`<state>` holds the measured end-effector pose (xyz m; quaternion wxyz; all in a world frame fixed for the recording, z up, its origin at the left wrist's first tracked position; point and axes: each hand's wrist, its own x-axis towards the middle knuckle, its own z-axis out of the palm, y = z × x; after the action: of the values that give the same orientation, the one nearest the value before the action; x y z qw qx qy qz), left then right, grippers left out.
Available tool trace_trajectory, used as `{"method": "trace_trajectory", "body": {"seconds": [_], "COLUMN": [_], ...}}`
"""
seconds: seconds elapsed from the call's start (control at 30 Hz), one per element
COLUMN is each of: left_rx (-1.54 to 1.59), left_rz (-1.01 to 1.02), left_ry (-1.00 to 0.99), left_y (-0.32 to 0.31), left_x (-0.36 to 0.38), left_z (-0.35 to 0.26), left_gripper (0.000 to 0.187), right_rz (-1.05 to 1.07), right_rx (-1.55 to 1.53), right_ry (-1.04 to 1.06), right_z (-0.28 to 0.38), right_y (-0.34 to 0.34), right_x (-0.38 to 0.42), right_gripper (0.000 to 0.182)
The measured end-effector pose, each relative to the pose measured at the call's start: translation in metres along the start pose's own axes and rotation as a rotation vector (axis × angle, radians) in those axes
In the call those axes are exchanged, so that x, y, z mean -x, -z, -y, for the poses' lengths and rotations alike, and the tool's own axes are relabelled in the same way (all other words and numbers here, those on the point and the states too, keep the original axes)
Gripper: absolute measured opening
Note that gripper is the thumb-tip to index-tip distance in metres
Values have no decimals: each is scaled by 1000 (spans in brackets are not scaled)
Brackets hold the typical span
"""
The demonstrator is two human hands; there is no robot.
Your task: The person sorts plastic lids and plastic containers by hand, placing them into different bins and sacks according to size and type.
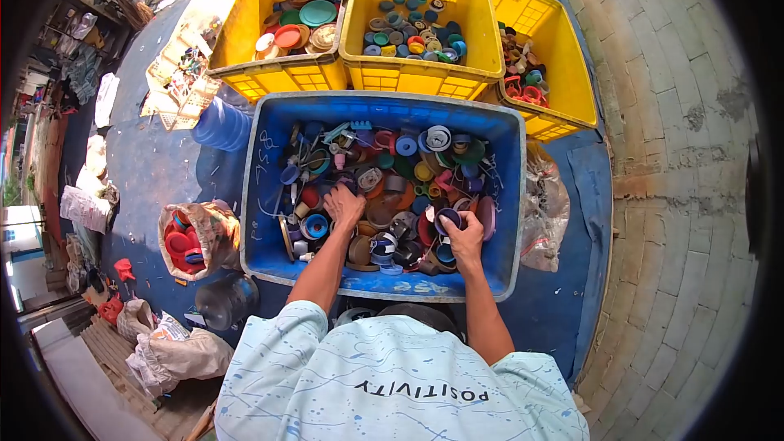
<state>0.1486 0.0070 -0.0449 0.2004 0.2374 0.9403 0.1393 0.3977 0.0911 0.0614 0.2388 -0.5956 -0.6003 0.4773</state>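
Observation:
A blue crate [384, 284] holds a mixed heap of plastic caps and lids in many colours. My left hand [345, 206] reaches into the left-middle of the heap, fingers curled down among the caps; what they pinch, if anything, is hidden. On the right side of the crate, my right hand [465, 238] grips a dark purple round lid [447, 219] between thumb and fingers. Around the hands lie a yellow cap [423, 171], a white-and-grey round cap [438, 138] and a blue-rimmed cap [315, 226].
Beyond the blue crate stand three yellow crates, one with large flat lids [318, 12], another with blue and green caps [398, 36]. An open sack [207, 237] with red caps and a large water bottle [222, 124] stand left. A block wall [670, 196] borders the right.

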Motion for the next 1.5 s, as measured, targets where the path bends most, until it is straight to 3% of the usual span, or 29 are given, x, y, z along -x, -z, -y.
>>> {"method": "trace_trajectory", "body": {"seconds": [0.1,0.23,0.33,0.53,0.67,0.77,0.87,0.97,1.1,1.2,1.23,1.3,1.37,1.5], "left_rx": [-94,-173,-199,-157,-135,-97,-55,64,479,713,882,1220,1355,1497], "left_rz": [15,-22,-74,20,-38,-52,-169,-182,-203,-151,-121,-59,-51,-60], "left_ry": [-35,-87,-133,-108,-140,-181,-190,-46,49,164,216,314,402,519], "left_y": [-11,-20,-21,-14,-5,7,24,66,110,131,134,138,147,152], "left_x": [-5,-10,-11,-16,-16,-19,-17,-5,15,35,43,62,80,105], "left_z": [3,10,10,4,6,9,13,13,30,50,57,71,77,81], "left_gripper": [54,54,52,50,40,29,25,25,24,20,19,19,18,16], "right_rz": [72,100,145,309,276,324,327,377,460,480,458,361,300,487], "right_rx": [-108,-49,-28,283,566,613,655,637,654,523,482,667,733,843], "right_ry": [-141,-54,-122,-109,74,56,164,245,357,313,199,493,771,985], "right_z": [-3,-24,-26,-27,-34,-22,-20,-5,0,-3,-3,1,2,6], "right_y": [6,5,6,6,3,-1,-14,-37,-81,-118,-131,-145,-159,-179], "right_x": [7,5,5,1,3,3,-2,-10,-24,-33,-34,-36,-38,-35], "right_gripper": [22,21,19,37,42,42,39,35,31,29,29,31,35,34]}}
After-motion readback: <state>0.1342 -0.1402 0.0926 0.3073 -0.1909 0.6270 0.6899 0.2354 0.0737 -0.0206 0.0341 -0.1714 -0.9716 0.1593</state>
